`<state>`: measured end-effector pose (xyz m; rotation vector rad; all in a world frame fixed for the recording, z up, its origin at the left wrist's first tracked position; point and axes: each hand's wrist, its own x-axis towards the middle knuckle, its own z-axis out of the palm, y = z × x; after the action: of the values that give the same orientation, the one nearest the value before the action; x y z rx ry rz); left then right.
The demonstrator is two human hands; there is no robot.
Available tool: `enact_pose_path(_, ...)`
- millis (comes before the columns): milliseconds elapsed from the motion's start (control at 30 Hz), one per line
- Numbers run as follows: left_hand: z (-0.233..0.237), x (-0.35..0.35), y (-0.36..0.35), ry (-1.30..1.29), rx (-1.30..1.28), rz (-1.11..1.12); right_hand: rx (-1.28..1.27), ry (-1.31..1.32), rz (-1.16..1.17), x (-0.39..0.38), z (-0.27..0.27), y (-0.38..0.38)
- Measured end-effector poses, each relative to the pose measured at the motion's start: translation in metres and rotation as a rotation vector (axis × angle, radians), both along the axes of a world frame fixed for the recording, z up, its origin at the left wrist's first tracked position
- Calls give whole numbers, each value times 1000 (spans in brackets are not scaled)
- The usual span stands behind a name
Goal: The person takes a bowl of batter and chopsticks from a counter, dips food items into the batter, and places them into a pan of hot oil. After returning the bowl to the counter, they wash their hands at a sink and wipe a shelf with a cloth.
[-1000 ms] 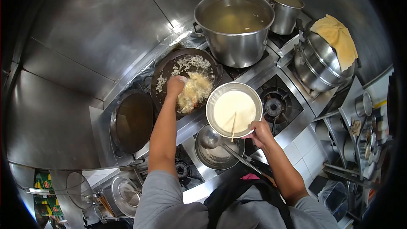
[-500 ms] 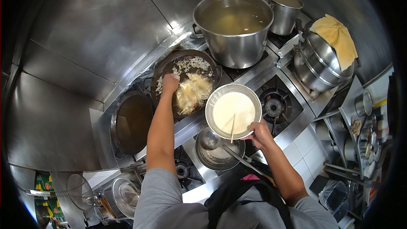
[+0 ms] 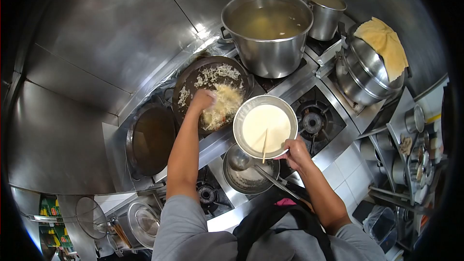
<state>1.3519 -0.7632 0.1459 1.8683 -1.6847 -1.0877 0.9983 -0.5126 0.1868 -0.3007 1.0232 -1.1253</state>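
My right hand grips the rim of a metal bowl of pale, creamy batter. A thin wooden stick stands in the batter and leans on the near rim. My left hand is over a dark wok, its fingers curled together and partly blurred; what they hold, if anything, is hidden. Beneath and beside that hand, a pale golden mass of frying batter bubbles in the oil. Smaller pale crumbs float toward the wok's far side.
A large stockpot of liquid stands behind the bowl, a smaller pot beside it. A ladle rests in a pan below the bowl. To the left sits another dark wok. A gas burner lies right of the bowl.
My left hand has moved slightly right and toward me over the wok, nearer the frying batter. The bowl in my right hand has hardly moved.
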Motion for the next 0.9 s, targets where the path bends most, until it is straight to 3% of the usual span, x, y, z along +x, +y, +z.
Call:
enact_pose_path(33, -8, -2, 1, 137, 190, -38, 13, 3, 1, 1, -1, -1)
enact_pose_path(67, -8, -7, 5, -327, -152, -131, 12, 2, 2, 2, -2, -2)
enact_pose_path(167, -37, 17, -20, -101, -294, 26, -25, -51, 42, 5, 0, -4)
enact_pose_path(267, 63, -19, 19, 151, -172, -11, -2, -20, 66, 14, 7, -8)
enact_pose_path(333, 103, -43, 46, 305, -115, -55, -7, -18, 67, 22, 10, -12)
enact_pose_path(400, 118, -68, 80, -8, -198, -568, -28, -10, 96, 30, 8, -17)
enact_pose_path(467, 98, -91, 101, -215, -140, -806, -35, -21, 124, 37, 8, -21)
enact_pose_path(500, 94, -100, 117, -349, -31, -777, -43, -33, 147, 41, 7, -23)
enact_pose_path(533, 79, -104, 127, -487, -97, -804, -47, -34, 158, 44, 5, -26)
enact_pose_path(633, 37, -101, 136, -579, -131, -737, -34, -45, 189, 52, 3, -33)
enact_pose_path(833, 121, -50, 117, -240, -337, -419, -39, -48, 167, 64, 10, -39)
enact_pose_path(900, 144, -30, 105, -111, -277, -302, -74, -28, 160, 64, 16, -38)
